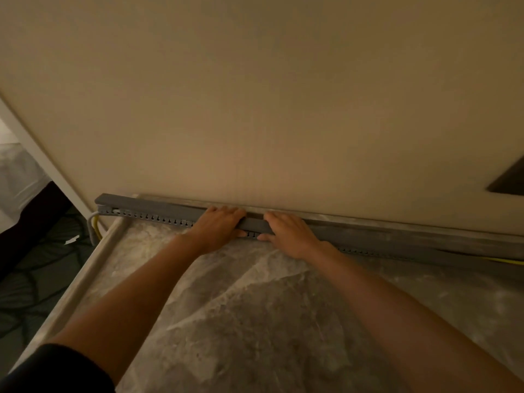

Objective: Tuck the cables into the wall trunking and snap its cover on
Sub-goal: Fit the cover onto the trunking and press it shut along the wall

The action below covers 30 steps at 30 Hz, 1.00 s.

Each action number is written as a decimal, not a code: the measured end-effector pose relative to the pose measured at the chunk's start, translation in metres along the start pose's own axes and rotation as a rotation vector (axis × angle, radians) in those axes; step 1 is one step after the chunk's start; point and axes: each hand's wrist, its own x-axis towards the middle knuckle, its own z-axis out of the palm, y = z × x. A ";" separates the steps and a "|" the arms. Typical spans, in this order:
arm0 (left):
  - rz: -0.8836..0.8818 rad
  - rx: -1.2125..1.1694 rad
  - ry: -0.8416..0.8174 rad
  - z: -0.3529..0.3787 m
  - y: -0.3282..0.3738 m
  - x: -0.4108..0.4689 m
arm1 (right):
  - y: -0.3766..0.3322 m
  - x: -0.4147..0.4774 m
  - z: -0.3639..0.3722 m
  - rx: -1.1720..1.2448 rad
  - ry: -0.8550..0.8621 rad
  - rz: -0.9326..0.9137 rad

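A long grey slotted trunking (158, 219) runs along the foot of the beige wall at the back of a marbled table. Its grey cover (153, 207) lies on top along its length. My left hand (218, 228) and my right hand (289, 232) sit side by side on the cover near the middle, fingers laid over its top and thumbs under its front edge at the slots. A grey cable (91, 228) and a yellow cable (97, 226) hang out of the left end. Yellow cable (507, 260) also shows below the trunking at the far right.
The marbled table top (255, 321) fills the foreground, with its rounded left edge (85, 279) dropping to a dark patterned floor (34, 268). A white door frame (34, 146) stands at the left. A dark opening (507, 180) is in the wall at right.
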 end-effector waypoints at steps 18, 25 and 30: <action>-0.042 0.097 -0.103 -0.010 0.050 0.010 | 0.141 -0.106 -0.015 -0.082 -0.087 0.181; 0.161 0.019 -0.091 -0.012 0.153 0.049 | 0.146 -0.104 -0.011 -0.058 -0.098 0.170; 0.156 -0.014 -0.075 -0.009 0.176 0.059 | 0.164 -0.119 -0.015 0.062 -0.058 0.186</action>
